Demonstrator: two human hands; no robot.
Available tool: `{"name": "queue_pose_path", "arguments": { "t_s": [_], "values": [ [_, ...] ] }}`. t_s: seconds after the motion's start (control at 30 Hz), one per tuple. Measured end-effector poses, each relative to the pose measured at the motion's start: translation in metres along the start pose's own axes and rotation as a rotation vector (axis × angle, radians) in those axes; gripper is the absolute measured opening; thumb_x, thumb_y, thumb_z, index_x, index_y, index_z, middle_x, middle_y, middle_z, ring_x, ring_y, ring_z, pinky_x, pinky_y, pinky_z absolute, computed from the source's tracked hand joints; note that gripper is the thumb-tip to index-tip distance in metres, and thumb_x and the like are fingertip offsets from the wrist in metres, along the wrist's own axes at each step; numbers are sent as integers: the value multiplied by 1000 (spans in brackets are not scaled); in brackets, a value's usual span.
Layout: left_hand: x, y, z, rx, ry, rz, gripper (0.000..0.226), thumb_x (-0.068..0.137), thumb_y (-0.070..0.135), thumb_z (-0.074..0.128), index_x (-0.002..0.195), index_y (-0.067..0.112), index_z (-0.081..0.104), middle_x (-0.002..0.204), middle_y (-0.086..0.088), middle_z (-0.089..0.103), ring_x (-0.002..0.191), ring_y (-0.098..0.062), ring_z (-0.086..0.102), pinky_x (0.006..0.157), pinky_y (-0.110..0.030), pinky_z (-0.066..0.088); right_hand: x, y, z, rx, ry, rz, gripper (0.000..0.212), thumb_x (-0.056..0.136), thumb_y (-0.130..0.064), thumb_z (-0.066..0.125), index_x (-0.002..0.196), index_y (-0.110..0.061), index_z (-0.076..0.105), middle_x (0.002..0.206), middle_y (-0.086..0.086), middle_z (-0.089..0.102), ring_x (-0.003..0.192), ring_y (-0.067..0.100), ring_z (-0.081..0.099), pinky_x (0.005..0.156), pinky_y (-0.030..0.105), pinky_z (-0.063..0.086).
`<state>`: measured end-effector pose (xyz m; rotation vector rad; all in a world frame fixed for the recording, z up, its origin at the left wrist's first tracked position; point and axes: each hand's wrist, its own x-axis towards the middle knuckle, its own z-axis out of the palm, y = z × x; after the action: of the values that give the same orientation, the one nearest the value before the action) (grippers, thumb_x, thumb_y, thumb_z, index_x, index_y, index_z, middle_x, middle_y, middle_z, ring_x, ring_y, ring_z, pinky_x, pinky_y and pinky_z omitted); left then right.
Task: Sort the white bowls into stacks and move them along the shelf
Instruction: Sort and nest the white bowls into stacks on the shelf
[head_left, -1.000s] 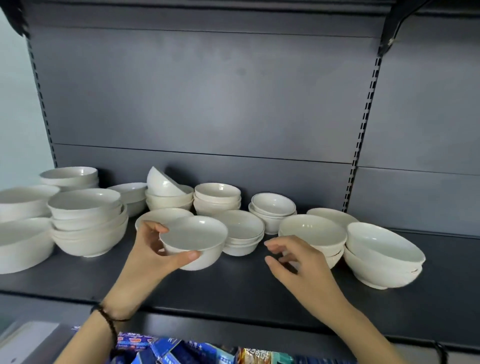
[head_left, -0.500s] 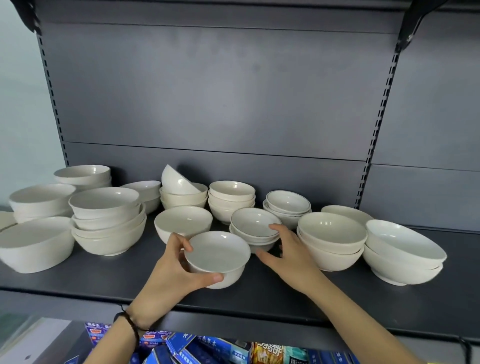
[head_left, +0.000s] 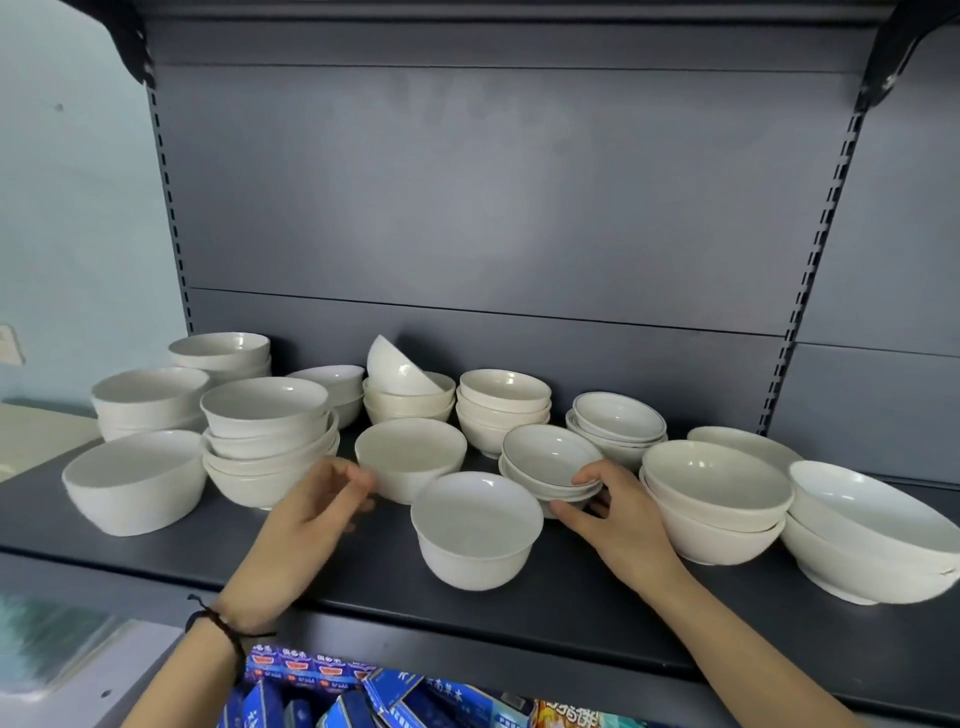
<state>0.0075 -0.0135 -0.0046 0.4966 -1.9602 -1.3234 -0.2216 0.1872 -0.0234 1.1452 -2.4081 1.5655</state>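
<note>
A dark grey metal shelf (head_left: 571, 613) carries many white bowls, some single and some stacked. A single deep bowl (head_left: 477, 527) stands upright near the front edge, between the two hands and touching neither.

The left hand (head_left: 306, 525) is blurred. Its fingers are loosely curled and partly spread, with the fingertips (head_left: 358, 475) at the near wall of a second single bowl (head_left: 410, 457) standing just behind and to the left of the deep bowl. The blur makes it impossible to tell whether the fingertips touch this bowl; no grip on it is visible. A dark cord bracelet (head_left: 218, 621) sits on the left wrist.

The right hand (head_left: 615, 525) is applied to a stack of shallow bowls (head_left: 550, 465) directly right of the deep bowl. The thumb lies on the upper rim on the right side, and the fingers curl under the lower bowls at the front, so the hand is closed around the edge of the stack.

To the right stand a stack of medium bowls (head_left: 719, 499) and, beside it, a stack of wide bowls (head_left: 872, 540). To the left stand a tall stack (head_left: 267, 441) and a large single bowl (head_left: 135, 480). In the back row, a tilted bowl (head_left: 397, 369) leans in the top of a stack. Blue cartons (head_left: 322, 680) lie below the shelf.
</note>
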Motion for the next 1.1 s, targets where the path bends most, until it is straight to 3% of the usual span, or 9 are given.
{"name": "queue_pose_path", "arguments": {
  "t_s": [0.03, 0.13, 0.3, 0.5, 0.6, 0.7, 0.8, 0.93, 1.1],
  "values": [
    [0, -2, -5, 19, 21, 2, 9, 88, 39, 64, 85, 31, 63, 97, -1, 72, 95, -24, 67, 85, -41, 52, 1, 1, 0, -4, -1, -3, 29, 79, -15, 80, 97, -19, 57, 107, -1, 57, 103, 16, 59, 90, 30, 52],
    [4, -2, -17, 95, 72, 34, 16, 89, 18, 68, 83, 32, 63, 93, -1, 72, 92, -23, 68, 87, -42, 51, 1, 3, 1, -24, -1, -12, 28, 80, -15, 79, 98, -19, 57, 108, -1, 56, 103, 16, 58, 91, 30, 50],
    [37, 36, -16, 211, 100, 218, 17, 88, 11, 67, 82, 25, 60, 90, 6, 70, 78, -5, 63, 70, -10, 46, 1, 5, 2, -38, 8, -41, 28, 81, -14, 78, 96, -20, 56, 107, 0, 56, 102, 17, 58, 91, 31, 51],
    [101, 54, 6, 488, 42, 300, 20, 84, 9, 69, 100, 15, 61, 110, -4, 59, 100, -22, 62, 83, -29, 47, -2, 8, 3, -20, 11, -55, 28, 80, -17, 79, 97, -22, 56, 109, 0, 56, 104, 17, 57, 93, 35, 51],
    [130, 44, 17, 642, -20, 295, 38, 84, 10, 69, 120, 13, 57, 131, -10, 47, 122, -28, 48, 94, -24, 35, -1, 10, 4, -7, 9, -55, 29, 82, -18, 78, 100, -21, 56, 111, -1, 56, 107, 17, 57, 96, 39, 51],
    [148, 38, 26, 871, -22, 254, 53, 87, 13, 64, 137, 15, 45, 150, -19, 27, 140, -37, 23, 110, -41, 25, -1, 11, 5, -3, -1, -58, 29, 83, -20, 76, 103, -21, 55, 113, -2, 55, 109, 16, 56, 98, 39, 50],
    [159, 47, 47, 1086, 16, 321, 52, 89, 20, 60, 139, 23, 45, 156, -12, 21, 141, -37, 18, 108, -49, 28, -2, 12, 7, -10, 7, -72, 29, 84, -22, 75, 104, -21, 55, 113, -3, 54, 110, 15, 55, 98, 39, 50],
    [168, 72, 102, 848, -405, 585, 33, 84, 29, 58, 117, 23, 62, 123, -3, 60, 115, -23, 54, 99, -41, 42, -1, 13, 5, -13, 3, -76, 28, 84, -23, 75, 104, -21, 55, 114, -4, 53, 111, 14, 55, 98, 38, 49],
    [173, 67, 162, 877, -635, 620, 29, 85, 24, 68, 113, 21, 66, 112, -6, 61, 105, -22, 56, 92, -39, 46, -1, 16, 5, 8, -4, -87, 26, 84, -22, 75, 100, -26, 56, 116, -7, 52, 112, 9, 54, 99, 34, 50]
  ]
}}
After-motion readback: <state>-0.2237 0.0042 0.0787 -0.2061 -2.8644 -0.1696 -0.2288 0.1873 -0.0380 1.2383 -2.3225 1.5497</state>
